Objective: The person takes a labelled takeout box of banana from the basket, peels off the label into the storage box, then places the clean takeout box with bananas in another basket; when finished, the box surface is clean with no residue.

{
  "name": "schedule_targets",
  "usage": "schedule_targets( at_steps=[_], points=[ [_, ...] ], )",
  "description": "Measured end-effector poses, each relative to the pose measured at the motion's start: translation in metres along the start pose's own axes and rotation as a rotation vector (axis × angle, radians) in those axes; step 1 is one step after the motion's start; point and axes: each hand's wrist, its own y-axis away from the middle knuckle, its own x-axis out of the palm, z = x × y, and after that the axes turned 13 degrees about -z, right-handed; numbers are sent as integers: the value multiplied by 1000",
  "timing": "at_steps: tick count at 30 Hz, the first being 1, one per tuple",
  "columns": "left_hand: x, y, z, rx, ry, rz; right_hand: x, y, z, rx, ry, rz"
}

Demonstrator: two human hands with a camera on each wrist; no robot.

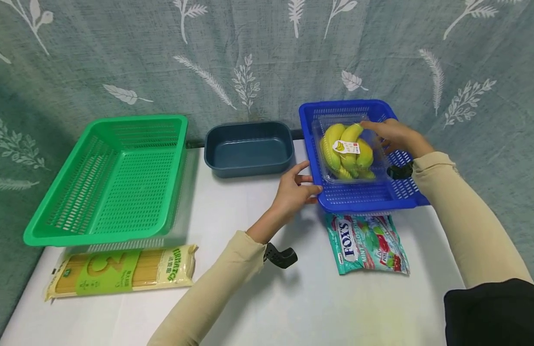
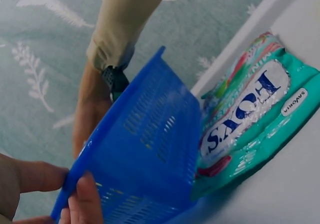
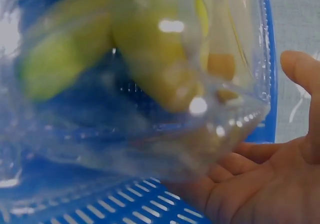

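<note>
In the head view, a blue plastic basket (image 1: 351,207) stands at the back right, and a clear plastic box (image 1: 331,178) of bananas (image 1: 352,139) with a small label sits in it. My left hand (image 1: 291,191) grips the basket's left rim, thumb and fingers on either side of it in the left wrist view. My right hand (image 1: 395,135) is at the box's right side, over the basket. In the right wrist view its thumb (image 3: 300,74) is spread away from the box, and the other fingers reach beneath the box's edge, their tips hidden.
A teal Fox's candy bag (image 1: 368,244) lies just in front of the basket. To the left stand a dark blue-grey tray (image 1: 249,169) and a green basket (image 1: 175,192). A pack of spaghetti (image 1: 119,271) lies before the green basket. A patterned curtain (image 1: 249,57) hangs behind.
</note>
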Motion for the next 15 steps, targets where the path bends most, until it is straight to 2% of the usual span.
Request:
schedule_targets(
  at_steps=[6,11,15],
  points=[
    [-1,0,1,-6,14,1,3,-7,0,17,-3,34],
    [-1,1,1,-13,26,17,6,-10,-4,45,-121,63],
    [0,1,1,-18,46,2,4,-11,-1,53,-184,75]
  ],
)
